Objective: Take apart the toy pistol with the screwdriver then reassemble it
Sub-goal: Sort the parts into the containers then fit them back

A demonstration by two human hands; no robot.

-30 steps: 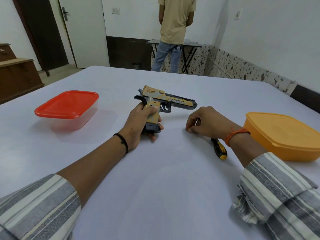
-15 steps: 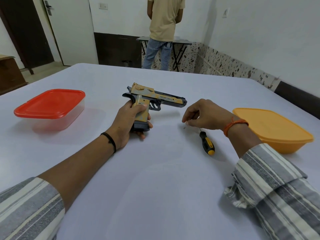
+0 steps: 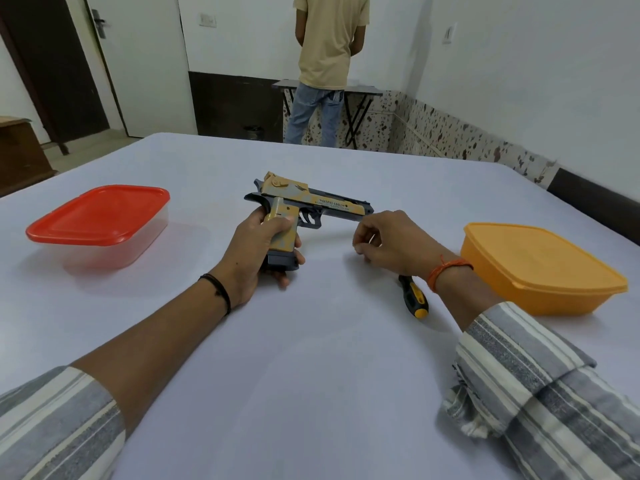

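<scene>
The tan and dark-blue toy pistol (image 3: 329,204) stands upright at the table's middle, barrel pointing right. My left hand (image 3: 256,251) grips its handle, the magazine base resting near the table. My right hand (image 3: 391,244) hovers just below the muzzle, its fingers curled with the fingertips drawn together; nothing shows between them. The black and yellow screwdriver (image 3: 414,296) lies on the table under my right wrist, its shaft hidden by the hand.
A clear box with a red lid (image 3: 97,216) sits at the left, an orange lidded box (image 3: 540,265) at the right. The white table (image 3: 311,375) stretches toward me. A person (image 3: 325,64) stands back-turned at a folding table (image 3: 363,90) beyond.
My right hand let go of the screwdriver's shaft and rose toward the pistol's muzzle; the screwdriver now lies loose. My left hand keeps its grip on the handle.
</scene>
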